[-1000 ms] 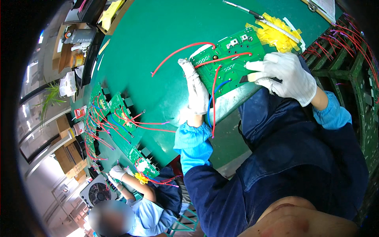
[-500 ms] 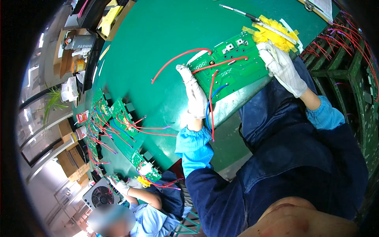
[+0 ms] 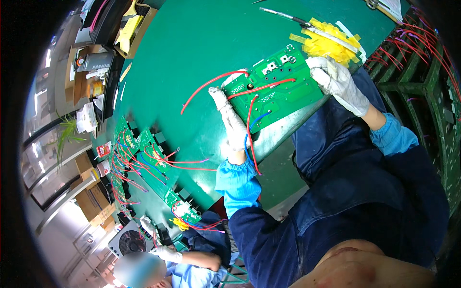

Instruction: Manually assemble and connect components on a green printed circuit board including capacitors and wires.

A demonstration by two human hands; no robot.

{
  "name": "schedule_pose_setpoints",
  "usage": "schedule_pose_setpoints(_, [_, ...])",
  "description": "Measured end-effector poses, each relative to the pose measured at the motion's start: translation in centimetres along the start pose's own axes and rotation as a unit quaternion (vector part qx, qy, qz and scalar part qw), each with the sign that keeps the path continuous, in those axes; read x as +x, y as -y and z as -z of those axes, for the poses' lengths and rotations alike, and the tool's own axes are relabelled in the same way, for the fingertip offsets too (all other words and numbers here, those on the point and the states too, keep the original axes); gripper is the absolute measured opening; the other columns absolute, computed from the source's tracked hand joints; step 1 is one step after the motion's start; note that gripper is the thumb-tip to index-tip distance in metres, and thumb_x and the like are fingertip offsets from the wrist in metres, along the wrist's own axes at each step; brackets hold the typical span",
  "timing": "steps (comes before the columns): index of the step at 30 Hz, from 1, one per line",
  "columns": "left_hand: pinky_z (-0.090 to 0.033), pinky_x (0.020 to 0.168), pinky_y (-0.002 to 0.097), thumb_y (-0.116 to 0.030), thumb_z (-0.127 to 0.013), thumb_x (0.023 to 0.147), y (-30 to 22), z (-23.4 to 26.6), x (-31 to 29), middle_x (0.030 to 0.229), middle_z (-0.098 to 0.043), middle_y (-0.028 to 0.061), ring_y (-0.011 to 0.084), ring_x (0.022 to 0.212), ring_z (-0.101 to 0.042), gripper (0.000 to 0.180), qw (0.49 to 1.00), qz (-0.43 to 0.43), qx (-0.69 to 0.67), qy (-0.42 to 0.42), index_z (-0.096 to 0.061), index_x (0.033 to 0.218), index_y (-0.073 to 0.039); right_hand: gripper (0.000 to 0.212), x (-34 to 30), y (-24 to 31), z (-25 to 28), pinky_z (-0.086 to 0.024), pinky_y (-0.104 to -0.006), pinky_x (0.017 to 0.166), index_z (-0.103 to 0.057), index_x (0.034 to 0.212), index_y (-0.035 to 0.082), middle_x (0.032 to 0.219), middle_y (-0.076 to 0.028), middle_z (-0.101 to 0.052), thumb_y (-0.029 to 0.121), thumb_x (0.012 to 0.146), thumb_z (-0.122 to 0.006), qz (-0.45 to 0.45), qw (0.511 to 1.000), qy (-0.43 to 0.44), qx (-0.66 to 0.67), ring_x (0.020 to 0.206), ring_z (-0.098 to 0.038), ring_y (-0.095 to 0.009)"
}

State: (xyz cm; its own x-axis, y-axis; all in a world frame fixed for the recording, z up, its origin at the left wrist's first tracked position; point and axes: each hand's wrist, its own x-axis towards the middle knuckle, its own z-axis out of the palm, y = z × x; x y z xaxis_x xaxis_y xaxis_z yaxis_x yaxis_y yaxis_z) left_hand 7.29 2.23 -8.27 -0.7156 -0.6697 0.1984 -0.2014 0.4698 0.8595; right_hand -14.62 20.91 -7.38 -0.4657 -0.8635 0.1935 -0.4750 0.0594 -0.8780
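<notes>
A green circuit board point(image 3: 283, 93) with red wires point(image 3: 216, 81) and a blue wire point(image 3: 257, 124) lies between my two hands, tilted, near the table's edge. My left hand point(image 3: 229, 117), in a white glove, grips its left side. At the board's right edge, my gloved right hand point(image 3: 338, 84) closes its fingers on the corner. Just beyond that hand sits a heap of yellow tape strips point(image 3: 329, 45), with a pen point(image 3: 288, 17) and a white stick-like tool point(image 3: 333, 39) lying across it.
More wired circuit boards point(image 3: 153, 150) stand along the table's left side, near a co-worker's gloved hand point(image 3: 167, 254) and a fan point(image 3: 129, 240). Red wires hang over a green metal rack point(image 3: 408, 89) at right. A clipboard point(image 3: 384, 10) lies at the far right corner.
The board and both hands have shifted slightly left and nearer. My right fingers have curled more at the board's edge. The co-worker's hands have moved.
</notes>
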Motion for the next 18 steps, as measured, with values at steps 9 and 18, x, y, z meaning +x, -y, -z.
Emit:
schedule_pose_setpoints(9, [-0.010,0.121,0.0384,-0.037,-0.027,0.106,2.3,-0.4,-0.1,0.161,-0.005,0.0132,0.0246,0.148,-0.007,0.061,0.990,0.066,-0.107,-0.061,-0.011,0.153,-0.002,0.024,0.2,-1.2,0.2,-0.051,-0.0349,0.080,-0.060,0.115,0.005,0.108,-0.013,-0.063,0.012,0.092,-0.061,0.240,0.952,-0.054,-0.180,0.094,-0.062,-0.027])
schedule_pose_setpoints(18, [-0.003,0.121,0.0400,-0.020,-0.019,0.106,0.9,-0.6,-0.6,0.159,-0.002,0.0208,0.0314,0.148,-0.001,0.052,0.994,0.049,-0.077,-0.056,-0.008,0.151,0.004,0.032,0.0,-1.8,0.2,-0.054,-0.0386,0.081,-0.061,0.116,0.010,0.111,-0.014,-0.063,0.003,0.086,-0.066,0.242,0.947,-0.061,-0.203,0.096,-0.064,-0.031])
